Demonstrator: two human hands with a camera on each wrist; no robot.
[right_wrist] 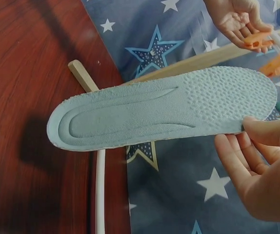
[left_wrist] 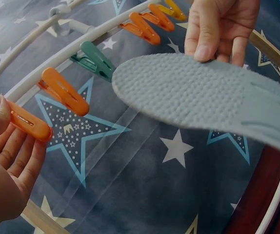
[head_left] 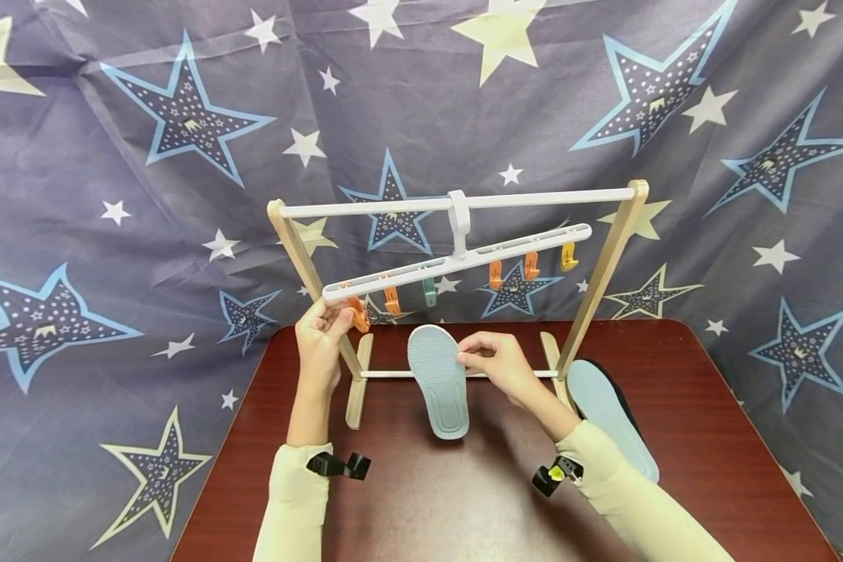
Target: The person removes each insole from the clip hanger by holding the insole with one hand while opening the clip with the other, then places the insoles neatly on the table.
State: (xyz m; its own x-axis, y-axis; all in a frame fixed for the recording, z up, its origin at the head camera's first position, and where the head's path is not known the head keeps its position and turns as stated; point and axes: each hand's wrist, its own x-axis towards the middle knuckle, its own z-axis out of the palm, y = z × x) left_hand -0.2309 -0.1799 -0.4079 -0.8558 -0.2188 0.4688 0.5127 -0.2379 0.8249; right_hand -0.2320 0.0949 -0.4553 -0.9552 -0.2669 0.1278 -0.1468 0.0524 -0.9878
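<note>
A light blue insole [head_left: 439, 382] hangs in the air, pinched at its side edge near the wide end by my right hand [head_left: 500, 364]. Its dimpled face shows in the left wrist view, where the insole [left_wrist: 179, 92] spans the right half. My left hand [head_left: 319, 336] pinches the orange clip [left_wrist: 30, 121] at the left end of a white hanger bar [head_left: 393, 277]. Beside that clip hang another orange clip [left_wrist: 66, 91] and a green clip [left_wrist: 93, 61]. Farther right on the bar are two orange clips and a yellow clip [head_left: 568, 256].
The hanger hooks over a white rod [head_left: 555, 198] on a wooden stand [head_left: 600, 285]. A second insole [head_left: 610, 417], blue with a dark underside, lies on the red-brown table [head_left: 506, 499] by the stand's right foot. A star-patterned cloth [head_left: 421, 101] hangs behind.
</note>
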